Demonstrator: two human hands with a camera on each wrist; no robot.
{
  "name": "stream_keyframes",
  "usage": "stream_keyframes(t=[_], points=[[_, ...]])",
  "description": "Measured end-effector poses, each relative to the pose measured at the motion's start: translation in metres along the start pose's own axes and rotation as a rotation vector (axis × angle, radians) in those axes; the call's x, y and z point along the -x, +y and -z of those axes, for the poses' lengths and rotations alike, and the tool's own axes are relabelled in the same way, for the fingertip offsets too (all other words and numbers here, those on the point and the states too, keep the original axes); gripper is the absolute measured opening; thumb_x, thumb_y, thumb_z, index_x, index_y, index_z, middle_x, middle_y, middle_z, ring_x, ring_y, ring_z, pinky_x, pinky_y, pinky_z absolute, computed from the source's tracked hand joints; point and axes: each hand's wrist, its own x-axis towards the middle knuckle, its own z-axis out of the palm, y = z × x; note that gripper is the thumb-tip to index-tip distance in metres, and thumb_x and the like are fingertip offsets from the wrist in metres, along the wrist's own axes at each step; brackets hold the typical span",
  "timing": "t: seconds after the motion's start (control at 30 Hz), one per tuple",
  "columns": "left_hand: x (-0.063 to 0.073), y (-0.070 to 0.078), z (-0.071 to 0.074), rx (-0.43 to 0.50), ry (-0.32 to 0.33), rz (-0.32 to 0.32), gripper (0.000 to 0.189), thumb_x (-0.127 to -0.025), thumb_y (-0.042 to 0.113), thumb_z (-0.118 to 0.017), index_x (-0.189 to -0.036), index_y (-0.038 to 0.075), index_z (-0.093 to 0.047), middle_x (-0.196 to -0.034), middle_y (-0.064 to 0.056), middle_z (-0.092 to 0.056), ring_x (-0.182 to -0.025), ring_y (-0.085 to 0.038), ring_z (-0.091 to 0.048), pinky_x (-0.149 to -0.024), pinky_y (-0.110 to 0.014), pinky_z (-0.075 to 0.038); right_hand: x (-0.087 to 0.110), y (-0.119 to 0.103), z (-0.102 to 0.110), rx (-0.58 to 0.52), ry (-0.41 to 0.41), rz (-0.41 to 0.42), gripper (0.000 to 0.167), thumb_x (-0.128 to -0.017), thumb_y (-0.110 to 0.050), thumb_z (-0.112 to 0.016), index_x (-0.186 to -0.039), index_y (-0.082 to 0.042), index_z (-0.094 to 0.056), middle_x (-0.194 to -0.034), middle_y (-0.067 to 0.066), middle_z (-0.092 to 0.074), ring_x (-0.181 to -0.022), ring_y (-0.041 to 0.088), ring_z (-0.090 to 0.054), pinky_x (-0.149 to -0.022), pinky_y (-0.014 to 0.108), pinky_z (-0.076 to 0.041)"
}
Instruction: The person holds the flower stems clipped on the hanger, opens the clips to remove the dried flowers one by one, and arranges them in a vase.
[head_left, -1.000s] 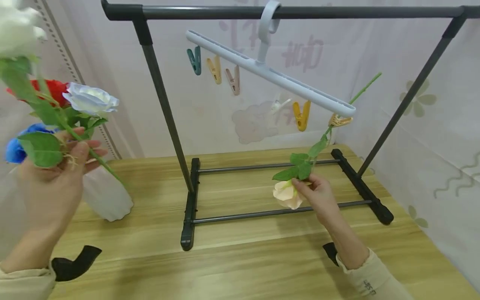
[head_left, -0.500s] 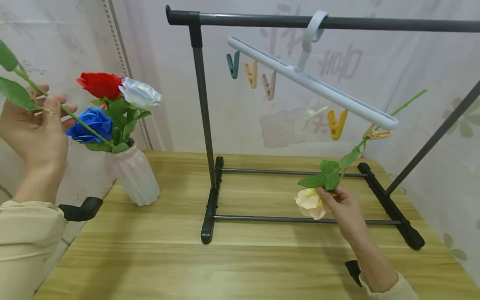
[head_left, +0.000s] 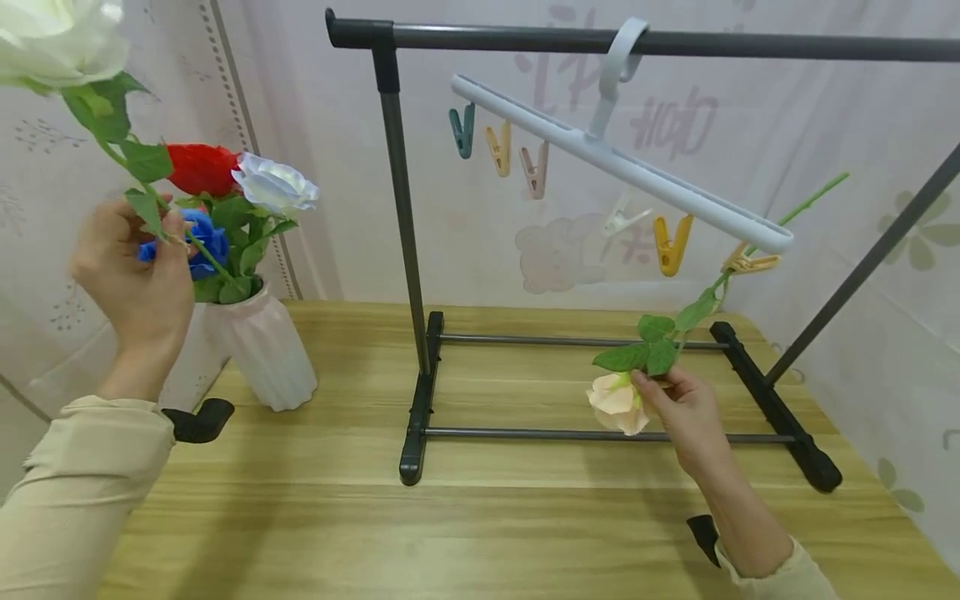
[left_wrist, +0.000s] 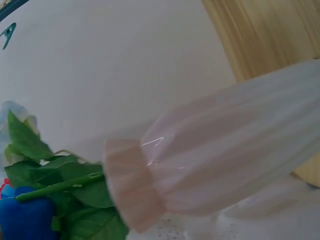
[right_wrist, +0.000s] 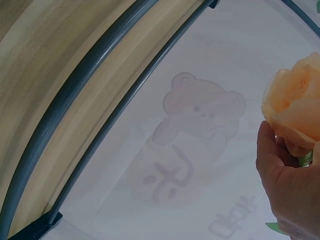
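My left hand pinches the green stem of a white rose, bloom up at the top left in the head view. Its stem slants down to the mouth of a pale pink and white ribbed vase. In that vase stand a red rose, a pale blue-white rose and a blue rose, partly hidden by my left hand. My right hand pinches a peach rose just behind its bloom. It hangs bloom down, its stem at a cream clip on the hanger.
A light blue hanger tilts down to the right from the dark rack's top bar. Several other clips hang along it, among them a teal clip and a yellow clip. The rack stands on a wooden table.
The left hand has moved right from half a second ago, bringing the white rose's stem over the vase. The head view has swung left since one second ago. The right hand stays at the peach rose.
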Motion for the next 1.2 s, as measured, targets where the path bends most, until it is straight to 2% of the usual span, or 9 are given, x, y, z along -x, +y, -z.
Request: stream_keyframes(t=[0.1,0.27,0.4,0.5,0.7,0.8,0.87,1.03,1.2], points=[[0.012,-0.007,0.003,-0.099,-0.100,-0.012,0.019,-0.087,0.014,-0.065,-0.088,-0.004,-0.071,-0.079,0.005,-0.070,-0.062,0.019,-0.050,-0.062,-0.003,-0.038,0.000,0.001,0.000,-0.009,-0.004,0.007,0.014,-0.092,-0.013,-0.061,-0.093,-0.024,-0.069,-0.087,-0.013,-0.064,-0.075,0.005,-0.050,-0.063,0.018,-0.046],[0.033,-0.012,0.011,-0.392,-0.301,-0.018,0.024,-0.086,0.018,-0.067,-0.094,-0.004,-0.069,-0.082,-0.022,-0.069,-0.063,0.028,-0.032,-0.055,-0.008,-0.026,-0.001,0.002,0.000,-0.010,-0.018,0.011,0.013,-0.092,-0.013,-0.060,-0.095,-0.023,-0.069,-0.088,-0.012,-0.063,-0.076,0.005,-0.050,-0.063,0.018,-0.046],[0.034,-0.012,0.008,-0.508,-0.399,0.024,0.027,-0.089,0.023,-0.062,-0.098,-0.001,-0.069,-0.085,-0.020,-0.070,-0.064,-0.009,-0.061,-0.054,-0.032,-0.036,-0.002,0.002,0.000,0.015,-0.021,0.017,0.010,-0.092,-0.016,-0.061,-0.096,-0.021,-0.068,-0.088,-0.012,-0.063,-0.075,0.006,-0.050,-0.062,0.019,-0.046],[0.032,-0.018,0.006,-0.567,-0.500,0.076,0.026,-0.091,0.023,-0.057,-0.096,0.001,-0.068,-0.083,-0.022,-0.068,-0.071,-0.047,-0.059,-0.053,-0.052,-0.036,-0.002,0.002,0.000,0.035,-0.014,0.018,0.009,-0.092,-0.017,-0.061,-0.098,-0.017,-0.068,-0.088,-0.011,-0.062,-0.075,0.007,-0.048,-0.061,0.020,-0.045],[0.038,-0.032,0.018,-0.653,-0.658,0.181,0.031,-0.091,0.029,-0.055,-0.085,0.001,-0.064,-0.068,-0.024,-0.062,-0.057,-0.044,-0.051,-0.042,-0.042,-0.029,0.000,0.003,-0.001,0.059,-0.012,-0.009,0.010,-0.093,-0.017,-0.060,-0.098,-0.013,-0.068,-0.088,-0.013,-0.060,-0.076,0.008,-0.047,-0.062,0.020,-0.045],[0.041,-0.031,0.025,-0.629,-0.673,0.173,0.032,-0.090,0.034,-0.058,-0.086,0.002,-0.063,-0.066,-0.021,-0.061,-0.055,-0.036,-0.050,-0.041,-0.035,-0.027,0.001,0.004,0.000,0.043,-0.010,-0.010,0.010,-0.093,-0.015,-0.059,-0.098,-0.014,-0.068,-0.088,-0.013,-0.060,-0.077,0.008,-0.047,-0.063,0.019,-0.045],[0.042,-0.025,0.026,-0.578,-0.650,0.160,0.034,-0.087,0.036,-0.062,-0.098,0.004,-0.065,-0.076,-0.019,-0.067,-0.057,-0.018,-0.053,-0.045,-0.028,-0.030,0.001,0.004,0.001,0.033,-0.007,-0.005,0.010,-0.093,-0.013,-0.059,-0.097,-0.013,-0.068,-0.088,-0.013,-0.060,-0.077,0.008,-0.046,-0.063,0.019,-0.045],[0.036,-0.002,0.016,-0.387,-0.432,0.066,0.050,-0.079,0.032,-0.074,-0.119,0.005,-0.061,-0.105,-0.015,-0.069,-0.067,0.022,-0.038,-0.060,-0.005,-0.031,-0.002,0.003,0.001,0.058,-0.005,0.006,0.009,-0.093,-0.015,-0.059,-0.098,-0.012,-0.067,-0.089,-0.012,-0.060,-0.076,0.008,-0.047,-0.062,0.019,-0.045],[0.022,0.012,-0.003,-0.387,-0.325,-0.001,0.034,-0.084,0.031,-0.068,-0.097,0.000,-0.068,-0.089,-0.015,-0.071,-0.066,0.011,-0.045,-0.060,-0.006,-0.028,-0.002,0.004,-0.002,0.040,0.007,-0.014,0.009,-0.093,-0.014,-0.059,-0.096,-0.013,-0.068,-0.088,-0.013,-0.060,-0.077,0.008,-0.047,-0.063,0.019,-0.045]])
